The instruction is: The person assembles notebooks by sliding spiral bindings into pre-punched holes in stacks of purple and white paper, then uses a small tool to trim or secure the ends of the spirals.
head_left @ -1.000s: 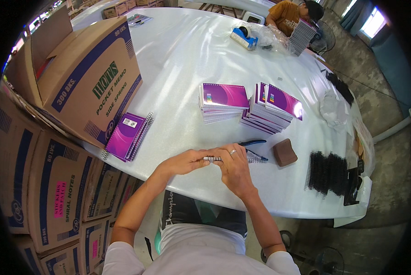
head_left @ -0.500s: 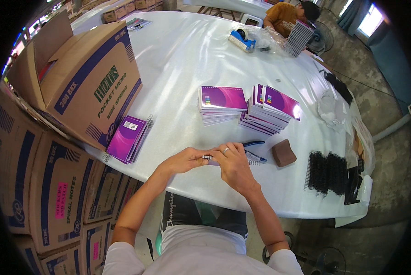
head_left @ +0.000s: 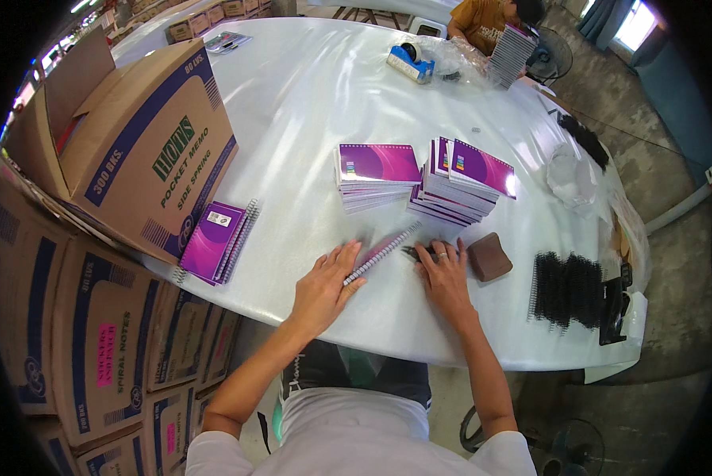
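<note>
- A large brown cardboard box (head_left: 146, 151) with blue and green print stands open on the left part of the white oval table (head_left: 308, 103), with more printed cardboard cartons (head_left: 94, 349) stacked below the table edge.
- Just beside the box lies a small pile of purple spiral-bound notebooks (head_left: 217, 240), spirals turned to the right.
- The left hand (head_left: 324, 287) lies flat on the table, palm down, fingers spread and loose; the fingertips touch the lower end of a purple notebook with a white wire spiral (head_left: 384, 252), which lies slanted on the table between the two hands, near the front edge.
- Behind it sits a neat stack of purple-covered notebooks (head_left: 372, 174), and touching its right side a second, fanned-out stack of the same notebooks (head_left: 461, 182).
- The right hand (head_left: 445, 278), a ring on one finger, rests palm down with fingers curled over dark-handled pliers (head_left: 416, 254); whether it grips them or only covers them I cannot tell.
- Just right of that hand lies a small brown rounded pad (head_left: 489, 256).
- Further right, a heap of black wire binding coils (head_left: 566, 289) lies near the table's right end, with crumpled clear plastic bags (head_left: 570, 174) behind it.
- At the far side another person in an orange shirt (head_left: 483, 16) sits by a blue tape dispenser (head_left: 410, 63) and an upright row of notebooks (head_left: 511, 55).
</note>
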The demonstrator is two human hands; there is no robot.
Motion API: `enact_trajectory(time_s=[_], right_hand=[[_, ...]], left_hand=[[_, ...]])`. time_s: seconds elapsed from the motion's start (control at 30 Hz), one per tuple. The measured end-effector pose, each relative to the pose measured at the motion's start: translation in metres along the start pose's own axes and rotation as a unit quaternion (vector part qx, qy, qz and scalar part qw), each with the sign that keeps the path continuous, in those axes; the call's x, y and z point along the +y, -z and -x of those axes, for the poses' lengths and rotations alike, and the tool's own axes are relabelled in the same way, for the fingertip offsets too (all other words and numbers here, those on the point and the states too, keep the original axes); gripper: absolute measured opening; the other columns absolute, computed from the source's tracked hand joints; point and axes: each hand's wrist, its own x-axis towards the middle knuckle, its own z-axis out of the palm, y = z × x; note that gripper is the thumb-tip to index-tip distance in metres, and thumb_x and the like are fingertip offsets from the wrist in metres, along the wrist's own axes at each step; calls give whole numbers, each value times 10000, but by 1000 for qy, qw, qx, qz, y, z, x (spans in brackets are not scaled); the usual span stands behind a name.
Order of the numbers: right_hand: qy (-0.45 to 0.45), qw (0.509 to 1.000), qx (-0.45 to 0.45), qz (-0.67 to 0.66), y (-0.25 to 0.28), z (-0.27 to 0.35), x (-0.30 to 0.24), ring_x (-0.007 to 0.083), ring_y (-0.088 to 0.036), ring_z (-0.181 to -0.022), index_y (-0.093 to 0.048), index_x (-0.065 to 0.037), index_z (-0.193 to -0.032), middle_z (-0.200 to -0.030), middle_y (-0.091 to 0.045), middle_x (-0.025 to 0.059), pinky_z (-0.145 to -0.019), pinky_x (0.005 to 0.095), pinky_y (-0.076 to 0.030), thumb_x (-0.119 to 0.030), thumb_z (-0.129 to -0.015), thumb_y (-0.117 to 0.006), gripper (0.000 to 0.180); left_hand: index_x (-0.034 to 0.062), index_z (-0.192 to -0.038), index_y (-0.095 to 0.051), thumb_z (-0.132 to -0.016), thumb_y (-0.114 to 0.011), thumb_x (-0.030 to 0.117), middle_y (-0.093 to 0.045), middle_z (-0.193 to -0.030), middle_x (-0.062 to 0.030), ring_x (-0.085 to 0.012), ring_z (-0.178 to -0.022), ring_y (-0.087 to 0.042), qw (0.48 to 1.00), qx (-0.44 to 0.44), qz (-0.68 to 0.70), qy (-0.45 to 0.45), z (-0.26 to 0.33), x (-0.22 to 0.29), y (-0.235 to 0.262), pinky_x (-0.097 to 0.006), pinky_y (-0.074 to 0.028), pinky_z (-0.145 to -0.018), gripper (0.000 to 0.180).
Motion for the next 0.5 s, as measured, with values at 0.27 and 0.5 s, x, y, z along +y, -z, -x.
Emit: enact_trajectory(time_s=[0.27, 0.5], right_hand=[[-128, 984, 47, -113, 38, 32, -62, 242, -583, -843, -629, -43, -1133, -965, -588, 97, -597, 366, -481, 15, -839, -624, 300], [-83, 979, 35, -182, 41, 44, -123, 297, -512, -1202, -569, -56, -1249, -1283, -545, 146, -985, 513, -402, -167, -863, -646, 410]], left_hand=[[67, -1382, -497, -910, -658, 256, -632, -1246, -153, -310, -1137, -622, 997, 66, 32, 31, 7, 6, -1, -393, -570, -788, 533], [86, -1389, -489, -897, -670, 244, -612, -1297, -124, -352, -1122, -624, 991, 71, -96, 58, 15, 8, -25, -389, -582, -729, 547]])
